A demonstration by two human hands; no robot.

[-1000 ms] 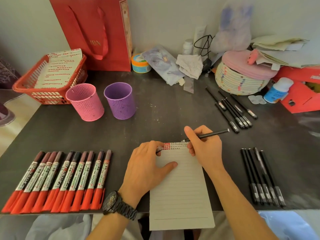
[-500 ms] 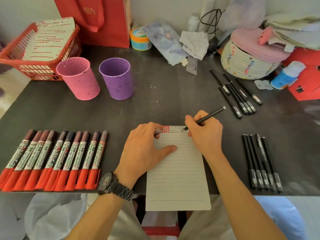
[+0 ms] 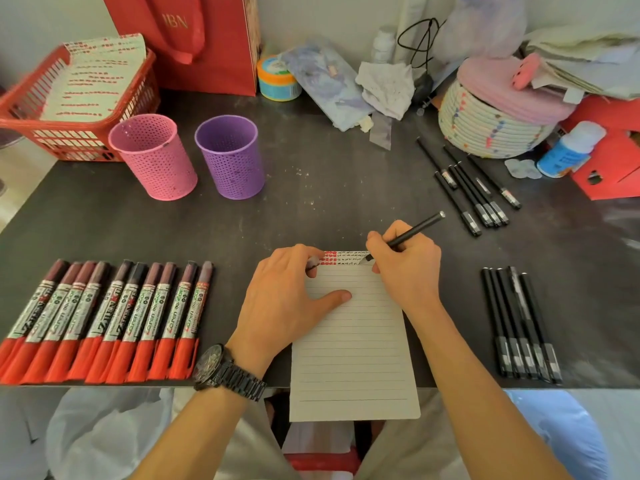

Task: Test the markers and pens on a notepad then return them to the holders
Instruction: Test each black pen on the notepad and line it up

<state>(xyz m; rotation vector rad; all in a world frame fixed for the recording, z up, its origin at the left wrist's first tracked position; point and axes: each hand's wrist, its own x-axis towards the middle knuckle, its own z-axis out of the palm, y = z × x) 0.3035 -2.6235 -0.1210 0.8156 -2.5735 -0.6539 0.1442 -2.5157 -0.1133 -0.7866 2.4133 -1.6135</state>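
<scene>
The right hand (image 3: 408, 268) had its grip clamped on a black pen (image 3: 412, 232), tip down on the top lines of the notepad (image 3: 353, 358), close to the page's right edge. The left hand (image 3: 287, 299) held the pad down at its top left, thumb flat on the page. Its curled fingers seemed to pinch a small cap (image 3: 313, 263), though that was hard to make out. The notepad overhung the near edge of the tabletop (image 3: 311, 202), so lifting the left hand too soon could have let it slide or tip off. A stroke carried too far right would have marked the tabletop. With loose pens in a far right group (image 3: 474, 188) and a near right group (image 3: 519, 323), a tested pen might easily have been laid among untested ones. The pink holder (image 3: 156, 161) and purple holder (image 3: 230, 161) stood far left, with nothing showing above their rims. Some of the markers (image 3: 104, 317) at the near left read "ZHEN", others something like "Zaren". The red bag (image 3: 194, 39) showed "IBN". The pad's red and black test marks were too small to read.
</scene>
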